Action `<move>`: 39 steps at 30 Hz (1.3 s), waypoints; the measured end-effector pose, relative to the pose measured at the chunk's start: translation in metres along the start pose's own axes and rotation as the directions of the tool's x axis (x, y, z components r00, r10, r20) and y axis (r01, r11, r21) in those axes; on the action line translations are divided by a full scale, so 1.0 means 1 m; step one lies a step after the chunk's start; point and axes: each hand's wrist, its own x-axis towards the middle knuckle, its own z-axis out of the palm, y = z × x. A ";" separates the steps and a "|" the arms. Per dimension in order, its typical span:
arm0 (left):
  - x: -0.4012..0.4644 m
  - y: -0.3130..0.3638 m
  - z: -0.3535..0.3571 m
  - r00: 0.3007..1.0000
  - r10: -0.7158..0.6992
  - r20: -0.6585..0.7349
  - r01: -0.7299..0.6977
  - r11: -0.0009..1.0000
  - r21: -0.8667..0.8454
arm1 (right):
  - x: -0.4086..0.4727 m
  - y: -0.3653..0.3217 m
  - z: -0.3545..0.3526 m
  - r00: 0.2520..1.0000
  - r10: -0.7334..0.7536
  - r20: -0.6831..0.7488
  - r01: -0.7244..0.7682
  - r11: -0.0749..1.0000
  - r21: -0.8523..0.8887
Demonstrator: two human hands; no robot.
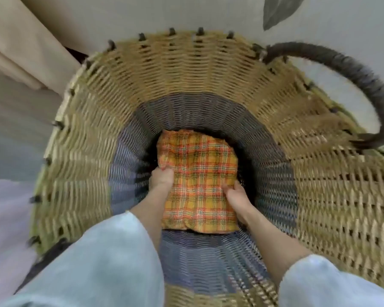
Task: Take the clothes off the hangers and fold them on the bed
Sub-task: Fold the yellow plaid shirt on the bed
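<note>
One folded cloth (198,180), two hands.

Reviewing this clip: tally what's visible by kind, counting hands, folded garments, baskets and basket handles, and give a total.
Hands: 2, the left hand and right hand, both gripping the cloth
Folded plaid cloth: 1, orange and yellow, down inside the basket
Woven basket: 1, tan with a grey band
Dark handle: 1 in full view
Total: 5

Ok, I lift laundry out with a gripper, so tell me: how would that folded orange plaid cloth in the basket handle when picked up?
The plaid cloth is probably floppy: its edges wrinkle where the left hand and right hand grip it. It looks thin and woven, so likely light. Lifted by one edge, the fold would probably fall open.
</note>
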 end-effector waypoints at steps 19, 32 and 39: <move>0.082 -0.063 0.035 0.800 0.249 0.546 -0.567 0.018 0.823 | 0.091 0.054 0.015 0.948 -0.010 0.317 0.309 0.254 -0.917; -0.078 0.025 -0.048 0.816 0.257 0.518 -0.561 0.133 0.817 | -0.061 -0.049 -0.019 0.951 -0.190 0.244 0.300 0.376 -0.877; -0.280 0.113 -0.137 0.696 0.399 0.597 -0.703 0.211 0.679 | -0.263 -0.154 -0.106 0.949 -0.224 0.221 0.312 0.573 -0.758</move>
